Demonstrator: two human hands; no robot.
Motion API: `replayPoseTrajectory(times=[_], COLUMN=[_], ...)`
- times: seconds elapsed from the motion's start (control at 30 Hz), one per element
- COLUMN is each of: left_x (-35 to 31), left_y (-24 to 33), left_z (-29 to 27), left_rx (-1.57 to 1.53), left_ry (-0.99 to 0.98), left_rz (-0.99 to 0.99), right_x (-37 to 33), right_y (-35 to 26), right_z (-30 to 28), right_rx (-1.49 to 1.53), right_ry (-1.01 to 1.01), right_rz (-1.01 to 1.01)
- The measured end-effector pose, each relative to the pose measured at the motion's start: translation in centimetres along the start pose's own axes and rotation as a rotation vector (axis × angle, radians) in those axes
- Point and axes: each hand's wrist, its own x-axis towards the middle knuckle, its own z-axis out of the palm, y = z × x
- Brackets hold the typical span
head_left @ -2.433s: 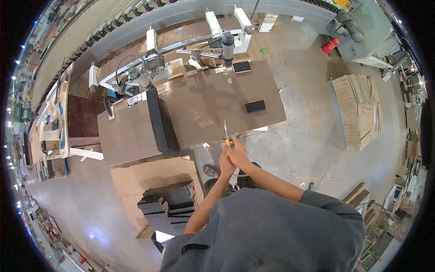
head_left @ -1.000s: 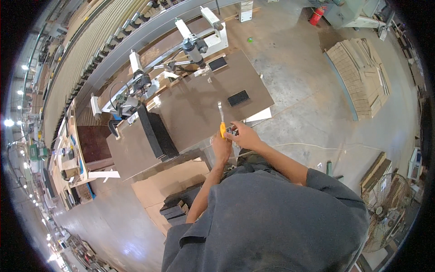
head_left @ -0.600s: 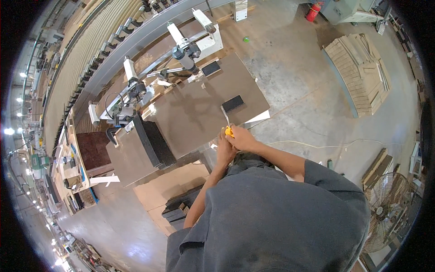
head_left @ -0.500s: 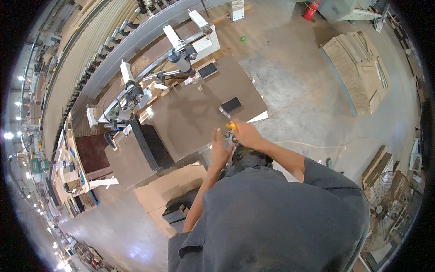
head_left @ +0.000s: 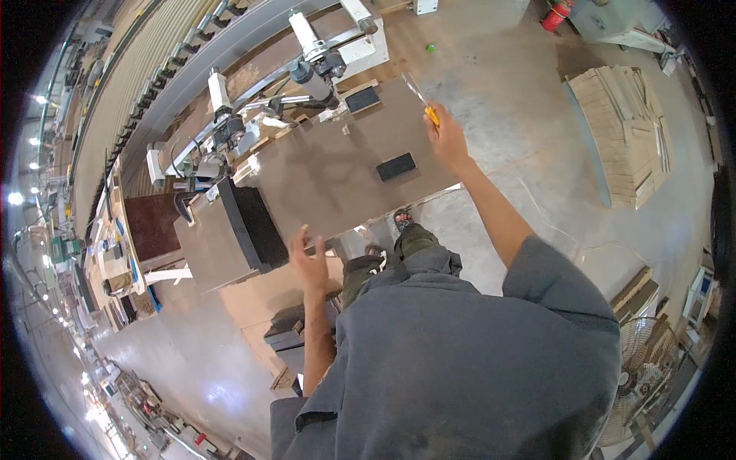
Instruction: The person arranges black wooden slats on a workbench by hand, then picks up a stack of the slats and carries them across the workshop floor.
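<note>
My right hand [head_left: 451, 139] is closed around the yellow handle of a tool [head_left: 432, 116] with a long, narrow, shiny blade pointing forward and left; its exact kind is unclear. It is raised at the right end of a brown board surface [head_left: 322, 184]. On that surface, left of the hand, lies a small black rectangular block [head_left: 395, 167]. My left hand [head_left: 308, 264] hangs empty with fingers apart, by the board's near edge. Closest to it is a long black stack of pieces [head_left: 253, 226] on the left part of the board.
Another black block [head_left: 362, 99] sits in a frame at the board's far edge, beside white and grey machine units [head_left: 310, 77]. Below are cardboard [head_left: 253, 307] and dark pieces [head_left: 287, 330]. A wood pallet stack [head_left: 621, 130] stands right; a fan [head_left: 640, 376] is lower right.
My hands, close together near my body before, have parted. The right one moved forward and right with the tool, away from the small black block; the left moved left and back.
</note>
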Motion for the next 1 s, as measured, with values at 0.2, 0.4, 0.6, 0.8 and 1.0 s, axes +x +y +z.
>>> replayPoseTrajectory(times=[0.2,0.4,0.6,0.8,1.0], left_x=[4.9,10.4,12.3,10.7,8.8], left_y=[-0.5,-8.6,-10.8,-4.3,-1.9], left_z=[-6.2,-9.3,-8.5,-9.1,5.1], left_rx=[0.139,0.52,0.525,0.399,-0.036], left_ry=[0.306,0.328,0.207,0.407,0.138], left_rz=[0.074,-0.202,-0.346,-0.197,-0.093], right_x=[-0.9,-1.9,-6.4,-12.6,-11.9], right_y=[5.0,5.8,1.4,0.5,2.6], right_z=[3.6,3.6,3.1,4.7,5.4], right_rx=[-0.453,-0.623,-0.659,-0.359,-0.631], right_ry=[-0.014,-0.101,0.097,-0.225,-0.519], right_rz=[-0.054,-0.095,0.009,0.079,0.184])
